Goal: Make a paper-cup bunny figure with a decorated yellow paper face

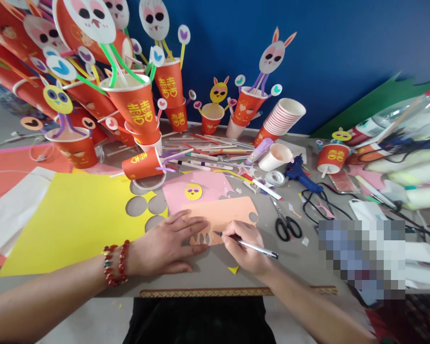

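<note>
A blue wall is rising behind the gray counter, which is leaving a mostly open strip along its patterned near edge. A yellow sheet is lying left of the peach sheet, whose long axis is running left to right. The left hand is spreading flat over its left part; the right hand is pinching a pen, its tip pointing left, just beside leaf-shaped holes.

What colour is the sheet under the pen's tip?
The sheet is pale orange, like peach; the head view shows it best.
</note>
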Available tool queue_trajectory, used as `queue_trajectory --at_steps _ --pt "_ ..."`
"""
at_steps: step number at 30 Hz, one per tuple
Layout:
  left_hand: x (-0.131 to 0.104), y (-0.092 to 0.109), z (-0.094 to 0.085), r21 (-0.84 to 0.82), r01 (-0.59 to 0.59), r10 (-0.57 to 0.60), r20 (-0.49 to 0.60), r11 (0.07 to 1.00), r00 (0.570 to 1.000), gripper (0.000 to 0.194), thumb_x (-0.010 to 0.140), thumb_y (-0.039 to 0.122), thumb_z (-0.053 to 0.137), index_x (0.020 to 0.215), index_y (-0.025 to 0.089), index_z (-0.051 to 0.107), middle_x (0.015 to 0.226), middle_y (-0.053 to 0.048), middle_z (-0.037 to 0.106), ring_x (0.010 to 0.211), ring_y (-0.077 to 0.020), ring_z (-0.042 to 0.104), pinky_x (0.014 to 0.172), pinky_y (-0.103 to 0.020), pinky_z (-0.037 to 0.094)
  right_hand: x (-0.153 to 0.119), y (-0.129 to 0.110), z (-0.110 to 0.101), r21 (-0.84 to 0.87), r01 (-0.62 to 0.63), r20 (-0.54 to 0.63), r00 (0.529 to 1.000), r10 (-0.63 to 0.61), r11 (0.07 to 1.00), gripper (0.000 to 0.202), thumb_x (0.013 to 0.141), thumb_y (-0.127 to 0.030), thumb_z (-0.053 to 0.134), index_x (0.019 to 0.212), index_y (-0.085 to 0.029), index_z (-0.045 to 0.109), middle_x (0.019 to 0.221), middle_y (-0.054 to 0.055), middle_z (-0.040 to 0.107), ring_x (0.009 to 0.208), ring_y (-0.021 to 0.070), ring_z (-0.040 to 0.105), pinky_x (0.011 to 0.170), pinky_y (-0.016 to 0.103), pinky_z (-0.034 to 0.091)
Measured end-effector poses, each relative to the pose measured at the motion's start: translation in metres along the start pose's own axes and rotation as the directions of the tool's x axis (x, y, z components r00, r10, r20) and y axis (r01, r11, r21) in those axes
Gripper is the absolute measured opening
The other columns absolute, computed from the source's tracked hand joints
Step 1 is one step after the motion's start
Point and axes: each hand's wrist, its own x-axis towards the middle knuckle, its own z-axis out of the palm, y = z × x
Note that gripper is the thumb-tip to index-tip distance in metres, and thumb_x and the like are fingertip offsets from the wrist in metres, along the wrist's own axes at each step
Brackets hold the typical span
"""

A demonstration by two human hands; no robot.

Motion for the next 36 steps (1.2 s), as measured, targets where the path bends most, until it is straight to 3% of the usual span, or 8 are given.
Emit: queue_trajectory --at_steps 36 --pt "-0.0008 -0.0005 0.0007 0.003 0.003 -0.003 0.017 1.000 1.000 0.051 0.094 0.047 0.058 0.140 0.028 0.052 0.158 -0.014 0.037 0.145 -0.0322 0.036 0.121 -0.056 0.019 -0.0006 0.0025 0.0004 0.058 0.004 0.004 1.000 -0.004 0.998 0.021 0.083 -0.010 0.053 0.068 -0.023 0.046 0.059 -0.005 0.047 0.052 0.0111 0.042 0.052 0.025 0.033"
